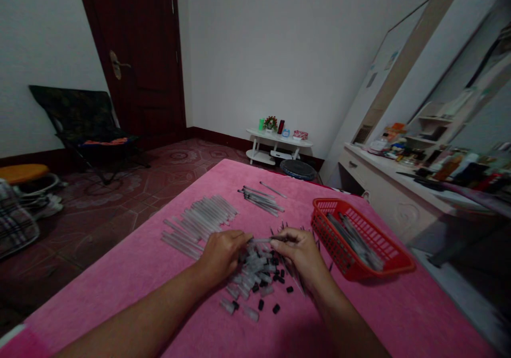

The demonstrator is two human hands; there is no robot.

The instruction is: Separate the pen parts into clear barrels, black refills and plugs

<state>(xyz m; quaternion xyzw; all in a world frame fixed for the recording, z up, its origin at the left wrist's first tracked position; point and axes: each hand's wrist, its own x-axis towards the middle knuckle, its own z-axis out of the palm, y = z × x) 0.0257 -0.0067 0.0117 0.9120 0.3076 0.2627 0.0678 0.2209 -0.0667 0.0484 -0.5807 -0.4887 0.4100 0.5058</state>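
Note:
My left hand (225, 251) is closed on the left end of a clear pen barrel (261, 239), held level above the cloth. At the barrel's right end, my right hand (297, 249) pinches a thin dark piece that looks like a pen refill (279, 237). Whether its tip is inside the barrel cannot be made out. Beneath the hands lies a heap of clear pen caps (253, 270), with small black plugs (276, 308) scattered around. Thin dark refills (293, 275) lie partly hidden under my right hand. Left of the heap, clear barrels (207, 214) lie in a row.
Several dark-tipped pens (261, 201) lie farther back on the pink cloth (131, 294). A red basket (359, 278) with more pens stands at right. Beyond are a dressing table (395, 187), a low white shelf (279, 139), a dark round stool (297, 169) and a folding chair (80, 113).

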